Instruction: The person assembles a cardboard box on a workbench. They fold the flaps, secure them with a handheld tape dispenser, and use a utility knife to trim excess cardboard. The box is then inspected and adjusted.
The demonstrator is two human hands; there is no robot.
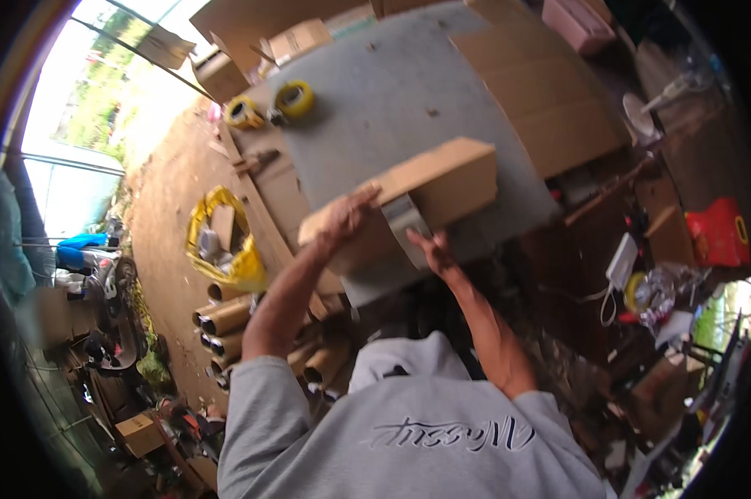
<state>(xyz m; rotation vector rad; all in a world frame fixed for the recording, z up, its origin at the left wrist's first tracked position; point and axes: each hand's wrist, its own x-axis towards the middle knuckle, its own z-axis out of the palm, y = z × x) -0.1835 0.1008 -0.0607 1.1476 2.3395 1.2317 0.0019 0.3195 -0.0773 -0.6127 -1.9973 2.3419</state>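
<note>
A long brown cardboard box [454, 187] lies aslant across the near part of the grey tabletop. My left hand [346, 218] grips its left part, the fingers reaching over the upper edge. Down the box's near side, around the middle, runs a shiny grey strip [406, 226] that looks like tape. My right hand [432, 248] is at the right edge of this strip, thumb and fingers closed at it; the fingertips are small and partly blurred. The underside of the box is hidden.
Two yellow tape rolls [294, 100] lie at the table's [375, 108] far left. Flat cardboard [542, 91] covers its right side. A yellow bag [250, 264] and stacked cardboard tubes [225, 318] are on the floor at left. A red bag [716, 234] stands at right.
</note>
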